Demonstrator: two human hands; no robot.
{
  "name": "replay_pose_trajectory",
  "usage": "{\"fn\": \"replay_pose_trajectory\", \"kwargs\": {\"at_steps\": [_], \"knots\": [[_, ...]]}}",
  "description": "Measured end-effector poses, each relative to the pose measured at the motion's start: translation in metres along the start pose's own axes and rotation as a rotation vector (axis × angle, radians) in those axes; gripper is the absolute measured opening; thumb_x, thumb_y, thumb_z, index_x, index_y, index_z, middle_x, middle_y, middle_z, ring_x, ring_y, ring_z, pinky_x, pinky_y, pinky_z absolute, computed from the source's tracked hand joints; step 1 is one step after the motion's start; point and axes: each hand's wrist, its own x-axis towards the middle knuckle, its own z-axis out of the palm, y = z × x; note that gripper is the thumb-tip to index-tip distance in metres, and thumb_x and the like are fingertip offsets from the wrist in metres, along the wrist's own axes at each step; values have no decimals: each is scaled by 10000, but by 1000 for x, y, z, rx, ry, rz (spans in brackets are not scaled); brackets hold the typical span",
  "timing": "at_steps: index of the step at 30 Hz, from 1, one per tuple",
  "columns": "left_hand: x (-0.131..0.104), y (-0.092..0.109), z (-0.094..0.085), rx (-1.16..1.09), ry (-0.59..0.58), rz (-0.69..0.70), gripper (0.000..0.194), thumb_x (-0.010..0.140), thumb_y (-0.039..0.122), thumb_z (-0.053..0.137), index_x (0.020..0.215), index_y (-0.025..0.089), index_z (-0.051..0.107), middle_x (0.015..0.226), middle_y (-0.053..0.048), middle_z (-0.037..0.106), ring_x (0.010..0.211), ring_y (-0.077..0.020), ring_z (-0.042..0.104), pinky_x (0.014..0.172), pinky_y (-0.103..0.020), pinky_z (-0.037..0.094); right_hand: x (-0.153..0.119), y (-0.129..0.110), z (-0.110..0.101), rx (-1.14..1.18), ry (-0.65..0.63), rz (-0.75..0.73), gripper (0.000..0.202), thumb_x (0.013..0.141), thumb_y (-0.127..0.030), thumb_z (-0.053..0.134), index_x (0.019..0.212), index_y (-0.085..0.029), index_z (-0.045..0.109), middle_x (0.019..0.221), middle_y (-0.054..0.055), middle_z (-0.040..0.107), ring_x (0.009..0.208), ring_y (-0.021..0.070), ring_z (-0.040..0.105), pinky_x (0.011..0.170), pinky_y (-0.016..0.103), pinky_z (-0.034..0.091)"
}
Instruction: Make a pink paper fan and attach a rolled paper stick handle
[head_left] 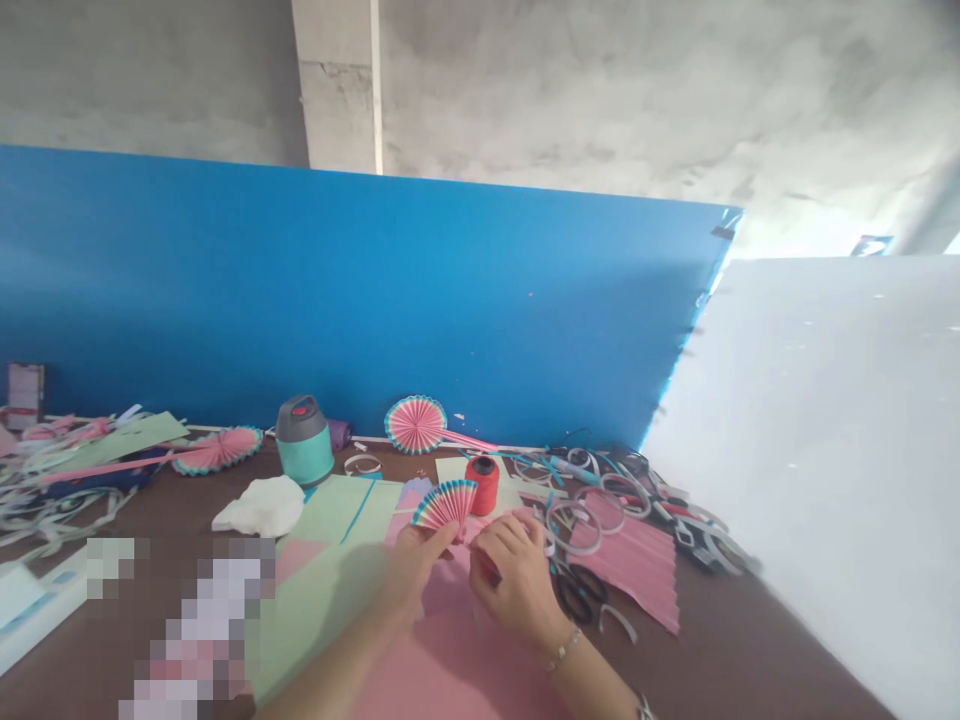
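Observation:
My left hand [420,565] is closed on the lower end of a small pleated paper fan [448,505], pink with a blue and cream edge, half spread. Beside the fan's base, my right hand [517,575] has its fingers curled and pinched together. What those fingers hold is too small or hidden to make out. A red thread spool [484,487] with a dark top stands just behind both hands. Below them lie pink paper [457,670] and pale green sheets [322,590].
Round fans on sticks rest at the back [416,425] and left [217,452]. A teal container [304,440] stands near crumpled white tissue [261,507]. Black-handled scissors [577,595], pale strip rings and a pleated pink sheet [626,550] lie right. A blue partition [337,290] borders the table.

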Motion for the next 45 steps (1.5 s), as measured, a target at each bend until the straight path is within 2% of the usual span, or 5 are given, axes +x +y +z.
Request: {"fn": "replay_pose_trajectory", "kwargs": {"at_steps": [8,19,26,37,45], "knots": [[4,-9,-4,130,-6,-58,355,696,493,649,693,138,670,659,-28,662,649,-148,617,638,-247,482,1,-1,0,-82,16,-70,139,758,-112,510,723,-214,598,894,32,604,825,170,504,826,359,288],[-1,-4,2,151,-40,-65,423,687,552,618,572,146,580,523,-6,594,525,-130,580,558,-239,478,-1,4,2,-118,-23,-119,176,830,-117,461,723,-198,576,718,3,591,748,144,488,799,327,276],[-2,-1,4,108,121,-60,359,622,488,693,697,148,608,596,-49,681,521,-180,646,497,-268,510,0,-2,4,-78,-47,-46,184,826,-107,446,722,-197,568,685,3,592,704,143,509,761,314,292],[-2,-22,-4,389,140,420,232,719,292,634,925,195,683,971,-79,701,875,-206,656,726,-305,552,-3,5,6,-29,-3,150,165,839,-144,485,706,-197,568,675,-10,606,704,150,530,751,309,278],[-3,-26,-5,449,5,348,321,757,260,598,1067,220,670,1089,-65,686,890,-197,662,840,-323,533,0,1,1,-40,-13,24,165,862,-139,458,768,-199,579,724,-1,612,720,143,524,748,307,289]]}}
